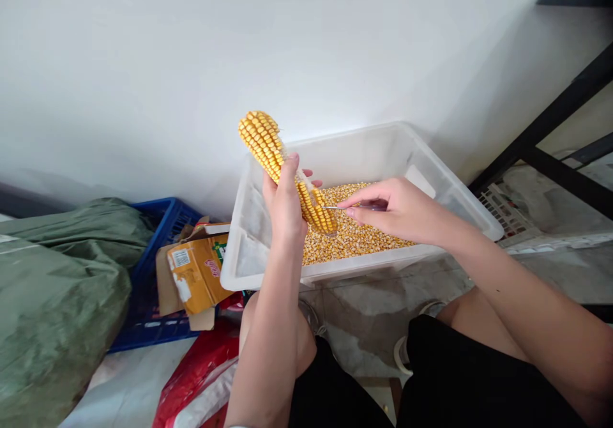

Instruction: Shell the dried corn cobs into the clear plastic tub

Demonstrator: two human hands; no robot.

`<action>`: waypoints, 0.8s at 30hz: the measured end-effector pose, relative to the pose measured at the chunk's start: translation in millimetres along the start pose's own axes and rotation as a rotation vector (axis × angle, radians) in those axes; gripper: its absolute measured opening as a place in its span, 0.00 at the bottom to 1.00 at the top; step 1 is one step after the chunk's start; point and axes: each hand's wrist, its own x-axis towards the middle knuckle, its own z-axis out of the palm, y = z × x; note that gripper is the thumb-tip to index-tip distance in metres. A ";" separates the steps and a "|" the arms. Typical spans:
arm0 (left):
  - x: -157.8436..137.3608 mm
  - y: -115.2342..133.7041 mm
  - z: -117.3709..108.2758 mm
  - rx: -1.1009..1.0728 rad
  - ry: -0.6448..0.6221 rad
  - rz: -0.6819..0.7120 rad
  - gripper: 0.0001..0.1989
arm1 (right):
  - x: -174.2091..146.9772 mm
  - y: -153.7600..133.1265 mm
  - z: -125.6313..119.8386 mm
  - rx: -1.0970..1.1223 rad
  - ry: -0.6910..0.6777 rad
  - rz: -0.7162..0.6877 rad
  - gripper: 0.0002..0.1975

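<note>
Holding a tilted corn cob (pixel 313 206) over the left side of a bin (pixel 354 160) of kernels (pixel 364 236), the left hand (pixel 286 201) curls around its middle while the right hand (pixel 390 207) pinches a thin metal tool (pixel 335 207) at its near end, where a slip could jab the left hand.

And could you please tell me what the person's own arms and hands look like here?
The left hand and right hand are bare, with no gloves. No sleeve shows on the left forearm or the right forearm, which has a small dark spot. A pale sliver by the left forearm is too cut off to identify.
</note>
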 end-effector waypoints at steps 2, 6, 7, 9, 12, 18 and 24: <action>-1.0 0.2 0.7 0.001 0.003 -0.003 0.25 | -2.9 -4.8 0.8 -0.043 0.021 -0.011 0.15; -2.4 1.0 1.0 0.018 -0.013 -0.010 0.26 | -9.9 -13.6 1.7 -0.150 0.047 -0.038 0.15; -2.6 1.2 1.0 0.025 -0.014 -0.008 0.25 | -11.5 -15.4 1.7 -0.180 0.057 -0.044 0.15; -2.9 1.6 1.1 0.035 -0.008 -0.001 0.25 | -13.8 -18.5 1.6 -0.228 0.077 -0.058 0.15; -2.9 1.5 1.2 0.040 0.001 0.006 0.24 | -15.1 -21.5 1.1 -0.249 0.075 -0.074 0.15; -2.3 0.3 1.1 0.039 -0.007 0.008 0.25 | -14.9 -22.6 1.4 -0.258 0.055 -0.083 0.15; -2.2 2.3 0.9 0.022 -0.019 -0.031 0.27 | -14.5 -20.8 2.0 -0.260 0.068 -0.078 0.15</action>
